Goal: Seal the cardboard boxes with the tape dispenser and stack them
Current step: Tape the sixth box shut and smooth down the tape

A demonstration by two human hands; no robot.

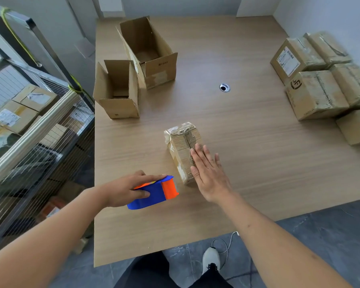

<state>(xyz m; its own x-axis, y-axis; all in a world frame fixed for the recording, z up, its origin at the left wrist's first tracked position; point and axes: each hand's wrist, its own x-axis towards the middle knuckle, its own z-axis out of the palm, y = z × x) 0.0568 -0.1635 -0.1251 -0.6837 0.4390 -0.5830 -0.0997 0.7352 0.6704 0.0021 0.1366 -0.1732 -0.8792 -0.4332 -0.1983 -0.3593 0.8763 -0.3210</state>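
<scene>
While the left hand point(124, 189) grips the blue and orange tape dispenser point(154, 193) on the wooden table point(247, 142), the right hand point(208, 172) lies flat, fingers straight, on a small taped box point(182, 142).

That small box sits near the middle of the table, just beyond the dispenser and not touching it. Two open boxes stand at the far left, the smaller one point(117, 90) touching the taller one point(149, 53) behind it. Sealed boxes point(318, 88) are piled at the right edge, well apart from the hands. A wire cart point(35, 129) holding more parcels stands beside the table on the left.
</scene>
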